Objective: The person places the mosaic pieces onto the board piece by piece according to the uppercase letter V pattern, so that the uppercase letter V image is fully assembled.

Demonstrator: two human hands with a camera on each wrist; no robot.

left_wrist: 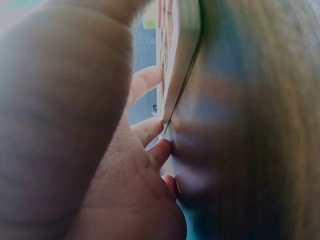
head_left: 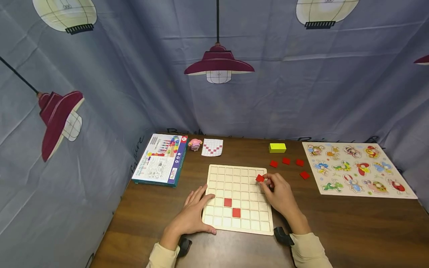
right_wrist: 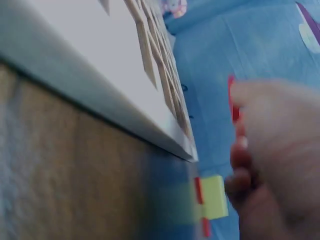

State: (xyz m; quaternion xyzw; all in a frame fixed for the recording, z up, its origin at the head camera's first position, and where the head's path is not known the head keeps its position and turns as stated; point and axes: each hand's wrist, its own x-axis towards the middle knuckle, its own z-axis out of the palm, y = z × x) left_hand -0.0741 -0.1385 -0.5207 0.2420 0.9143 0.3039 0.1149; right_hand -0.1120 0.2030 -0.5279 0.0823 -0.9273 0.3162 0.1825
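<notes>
Board (head_left: 245,204), pale and marked off in a grid, lay on the brown table (head_left: 144,223) before the person. The right hand (head_left: 282,194) pinched a red tile (head_left: 259,178) by its edge between thumb and fingers, closed down to the thickness of the piece, over the far right corner of the grid. The right wrist view showed that tile raised above the board.

The left hand (head_left: 192,216) had its fingers spread and was not clenched round anything; its index finger reached over the left edge of the board, and its thumb lay at the near left corner.

2 set tiles (head_left: 236,213), also red, sat in squares of the grid left of its middle, diagonal neighbours. 4 loose tiles (head_left: 299,162) lay apart from each other beyond the right hand, between the board and the insect puzzle (head_left: 359,200). A yellow block (head_left: 277,148) stood just behind them.

Behind the board was a card (head_left: 212,147) with red squares in a V, next to a pink toy (head_left: 194,144). A box (head_left: 160,160) lay to the left.
</notes>
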